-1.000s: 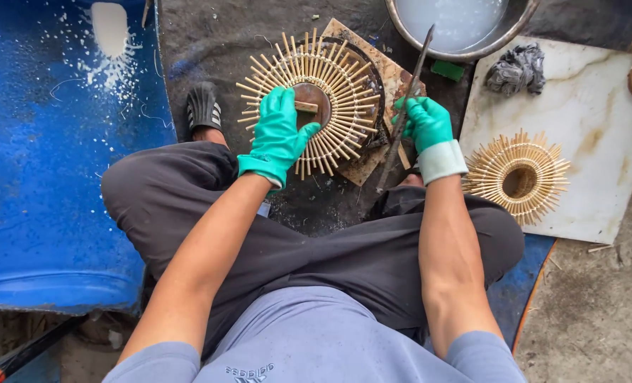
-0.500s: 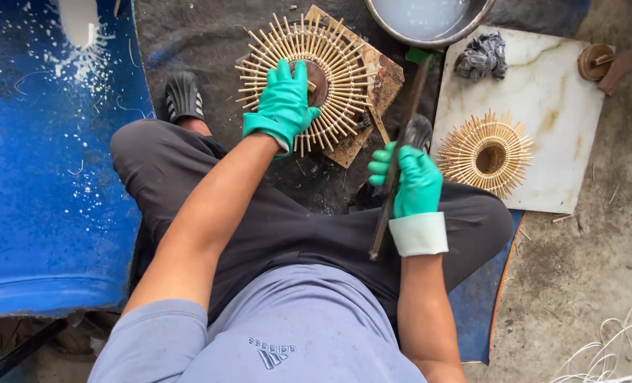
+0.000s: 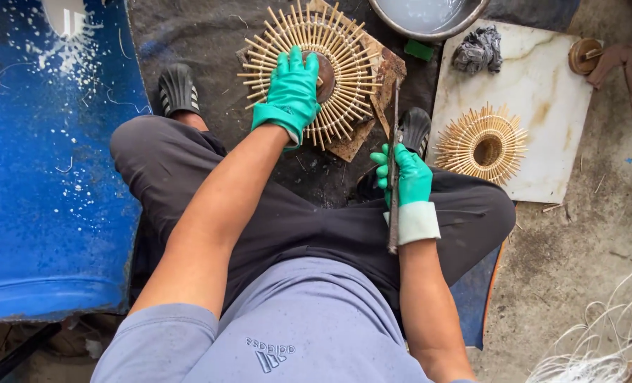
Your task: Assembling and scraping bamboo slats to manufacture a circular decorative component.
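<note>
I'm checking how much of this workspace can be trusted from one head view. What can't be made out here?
Head view only:
- Centre of the sunburst stick ring: covered by the left hand.
- Metal basin: cut off by the top edge.
- Long thin tool: its grip is hidden inside the right hand; its kind is unclear.
- White strands: cut off at the bottom right corner.

A blue plastic barrel (image 3: 39,177) fills the left of the frame; bare, dusty concrete floor (image 3: 585,241) at right, dark mat (image 3: 188,35) at upper centre, daylight.
</note>
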